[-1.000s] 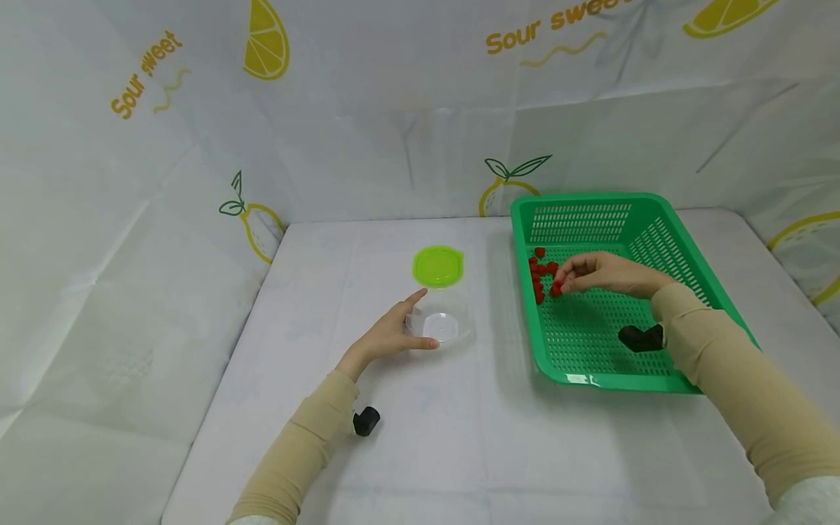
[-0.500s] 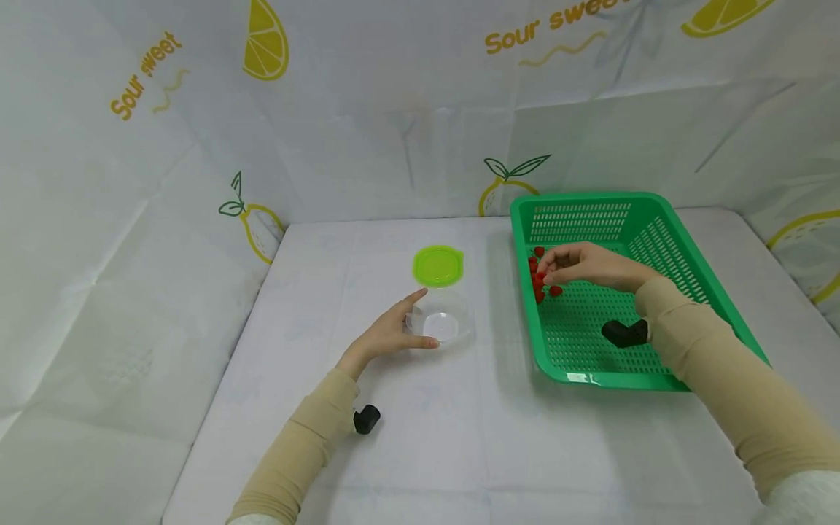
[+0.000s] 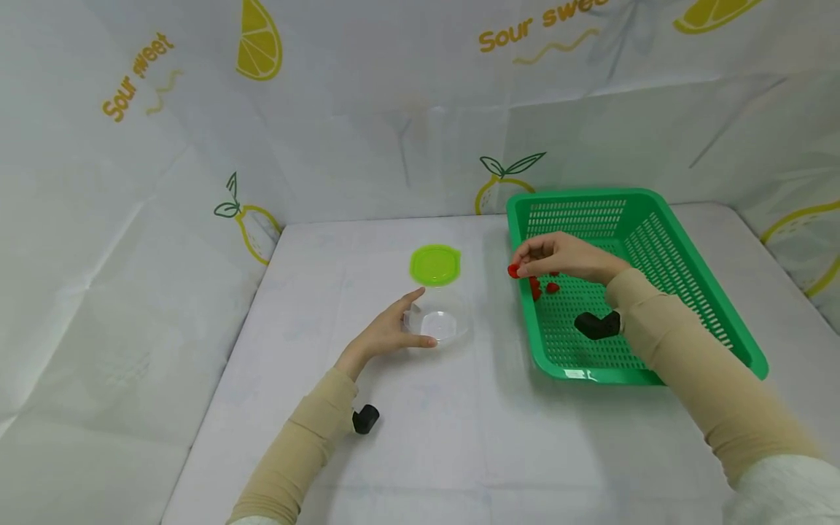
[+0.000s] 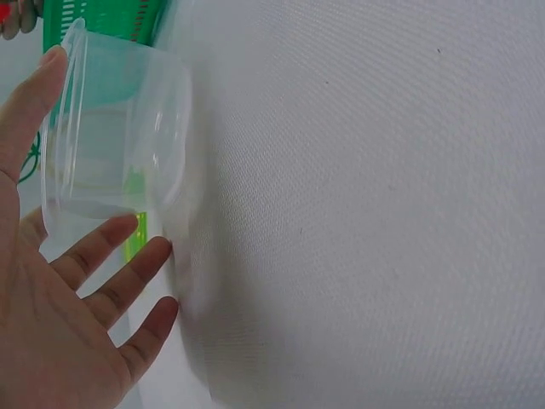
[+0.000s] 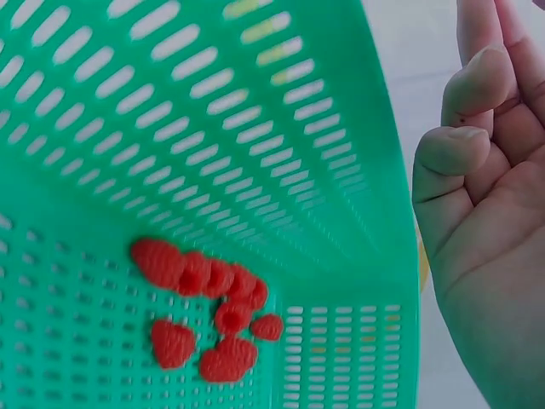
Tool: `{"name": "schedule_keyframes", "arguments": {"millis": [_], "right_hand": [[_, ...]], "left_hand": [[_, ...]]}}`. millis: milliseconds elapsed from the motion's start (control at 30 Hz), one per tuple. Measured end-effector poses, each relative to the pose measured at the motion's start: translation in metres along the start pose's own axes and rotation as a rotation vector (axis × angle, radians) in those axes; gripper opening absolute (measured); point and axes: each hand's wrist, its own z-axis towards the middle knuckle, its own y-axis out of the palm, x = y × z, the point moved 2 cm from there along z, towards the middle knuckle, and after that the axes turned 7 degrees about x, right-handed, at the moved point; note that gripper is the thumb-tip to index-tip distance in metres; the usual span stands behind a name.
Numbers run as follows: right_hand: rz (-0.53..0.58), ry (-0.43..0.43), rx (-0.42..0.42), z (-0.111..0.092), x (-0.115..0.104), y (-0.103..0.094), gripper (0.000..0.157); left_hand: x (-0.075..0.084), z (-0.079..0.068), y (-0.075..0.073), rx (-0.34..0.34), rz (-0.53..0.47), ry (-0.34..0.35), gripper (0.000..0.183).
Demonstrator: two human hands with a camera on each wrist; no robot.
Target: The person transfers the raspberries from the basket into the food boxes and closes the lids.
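Observation:
A red raspberry (image 3: pixel 514 270) is pinched between the thumb and fingertips of my right hand (image 3: pixel 564 257), over the left rim of the green plastic basket (image 3: pixel 539 350). More raspberries (image 5: pixel 228 281) lie against the basket's inner wall, clearest in the right wrist view. My left hand (image 3: pixel 383 334) holds the left side of a clear plastic tub (image 3: pixel 453 317), which stands on the table. In the left wrist view the thumb (image 4: pixel 38 94) touches the tub's rim, and other fingers spread out by its side. Nothing shows inside the tub.
A bright green lid (image 3: pixel 435 265) lies flat just behind the tub. The white-covered table (image 3: pixel 420 437) meets a lemon-printed sheet (image 3: pixel 367 146) at the back. Black camera mounts (image 3: pixel 597 326) stick out from both wrists.
My right hand has picked up a raspberry from the group along the basket's left wall and moved it up and left over the rim. The left hand and tub stay put.

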Motion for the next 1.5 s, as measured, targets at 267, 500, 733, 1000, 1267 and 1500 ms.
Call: {"name": "schedule_keyframes", "arguments": {"millis": [267, 500, 733, 1000, 1267, 1500], "right_hand": [[0.007, 0.012, 0.009, 0.013, -0.010, 0.010, 0.028], [-0.014, -0.027, -0.037, 0.026, -0.027, 0.024, 0.028], [-0.057, -0.040, -0.140, 0.040, -0.039, 0.046, 0.027], [-0.115, -0.077, -0.196, 0.059, -0.050, 0.067, 0.025], [-0.123, -0.123, -0.250, 0.072, -0.052, 0.089, 0.023], [-0.121, -0.093, -0.287, 0.083, -0.046, 0.100, 0.020]], "left_hand": [[-0.001, 0.001, 0.001, 0.005, -0.006, 0.003, 0.101], [-0.001, 0.002, -0.002, 0.015, 0.000, -0.018, 0.101], [-0.003, 0.001, -0.001, -0.006, -0.014, -0.058, 0.101], [-0.002, -0.001, 0.001, -0.020, -0.038, -0.065, 0.102], [-0.003, 0.000, 0.001, -0.044, -0.055, -0.066, 0.099], [-0.003, 0.002, -0.001, -0.045, -0.044, -0.058, 0.097]]}}
